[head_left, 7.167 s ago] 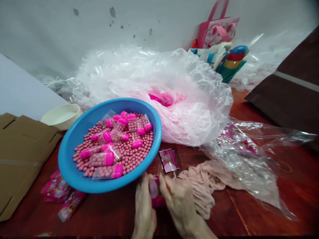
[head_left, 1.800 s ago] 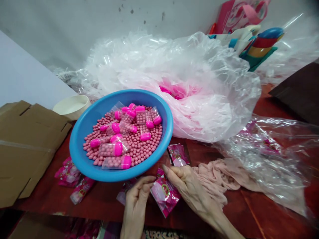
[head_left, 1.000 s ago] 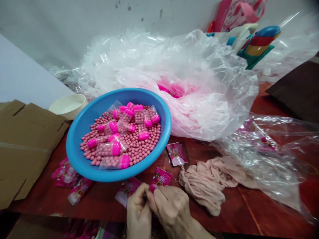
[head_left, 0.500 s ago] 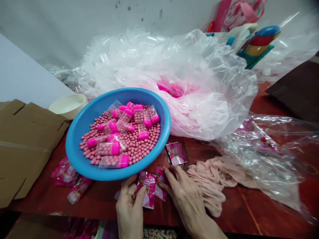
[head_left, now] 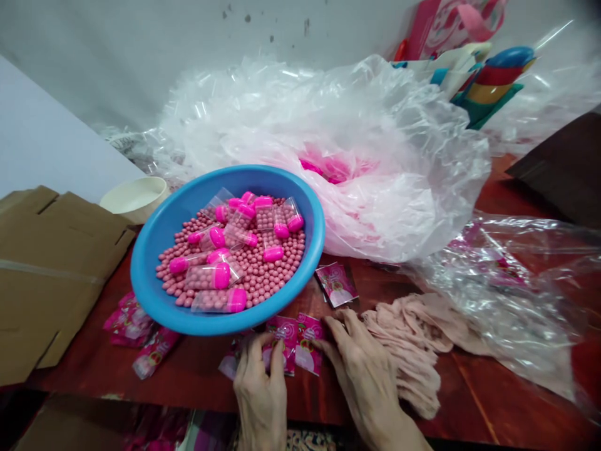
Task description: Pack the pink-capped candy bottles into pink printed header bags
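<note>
Right now at 6 o'clock, the left hand (head_left: 260,394) and right hand (head_left: 366,382) are spread flat, pinching nothing, pressing on 2 pink printed sachets (head_left: 307,344), seemingly to keep them lying side by side just below the blue plastic basin (head_left: 154,307) of pink beads (head_left: 277,275).

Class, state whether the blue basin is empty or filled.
Filled: the blue basin holds a layer of pink beads, with clear packets of pink-capped capsules lying on top.

A red tabletop (head_left: 488,401) bears a blue basin (head_left: 141,294) and pink sachets (head_left: 337,285).
</note>
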Available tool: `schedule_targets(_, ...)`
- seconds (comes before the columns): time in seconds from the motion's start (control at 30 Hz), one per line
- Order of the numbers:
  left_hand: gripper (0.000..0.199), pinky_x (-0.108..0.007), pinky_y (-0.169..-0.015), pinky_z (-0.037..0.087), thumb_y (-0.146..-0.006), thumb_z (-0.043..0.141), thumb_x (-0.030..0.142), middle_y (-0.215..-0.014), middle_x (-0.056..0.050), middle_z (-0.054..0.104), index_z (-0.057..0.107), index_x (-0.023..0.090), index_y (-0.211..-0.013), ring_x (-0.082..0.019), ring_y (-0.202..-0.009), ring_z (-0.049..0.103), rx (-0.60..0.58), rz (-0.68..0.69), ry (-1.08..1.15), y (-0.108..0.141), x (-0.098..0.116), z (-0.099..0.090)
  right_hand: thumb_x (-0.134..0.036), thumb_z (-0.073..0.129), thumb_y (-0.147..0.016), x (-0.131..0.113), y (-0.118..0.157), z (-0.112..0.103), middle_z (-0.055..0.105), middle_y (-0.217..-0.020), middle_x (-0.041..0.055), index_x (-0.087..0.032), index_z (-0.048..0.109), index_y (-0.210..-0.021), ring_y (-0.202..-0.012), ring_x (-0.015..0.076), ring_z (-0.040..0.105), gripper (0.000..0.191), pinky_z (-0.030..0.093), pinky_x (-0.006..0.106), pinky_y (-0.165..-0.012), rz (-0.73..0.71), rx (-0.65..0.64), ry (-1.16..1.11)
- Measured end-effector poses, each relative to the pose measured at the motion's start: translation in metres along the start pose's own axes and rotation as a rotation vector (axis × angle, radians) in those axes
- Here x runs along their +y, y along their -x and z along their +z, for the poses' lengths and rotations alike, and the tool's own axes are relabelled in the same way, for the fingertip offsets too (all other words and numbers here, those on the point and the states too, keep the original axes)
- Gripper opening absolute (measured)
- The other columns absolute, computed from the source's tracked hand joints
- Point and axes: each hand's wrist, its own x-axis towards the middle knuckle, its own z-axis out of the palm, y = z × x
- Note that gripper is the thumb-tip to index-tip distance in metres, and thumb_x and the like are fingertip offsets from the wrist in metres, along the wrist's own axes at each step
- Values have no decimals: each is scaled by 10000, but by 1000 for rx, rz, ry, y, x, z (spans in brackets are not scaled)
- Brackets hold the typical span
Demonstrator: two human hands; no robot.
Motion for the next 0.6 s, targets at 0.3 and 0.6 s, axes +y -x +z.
schedule_targets(0.3,66,-380,-732,458,-746,619,189,-767,-76,698,661,233,-770,-261,-733,627,9,99,-48,-1,-5,-3,-429,269,-961,-1,4,5,576,-615,55,-200,530,-609,-547,185,544,494,351,295,-520,134,33,-208)
schedule_targets(0.6,139,-450,-926,375,-757,616,195,-955,-115,706,735,239,-813,-306,-973,566,69,205,-80,-3,1,-6,-436,566,-811,11,-6,-27,573,-559,-22,-205,521,-639,-481,114,552,292,441,191,-442,520,-119,-831)
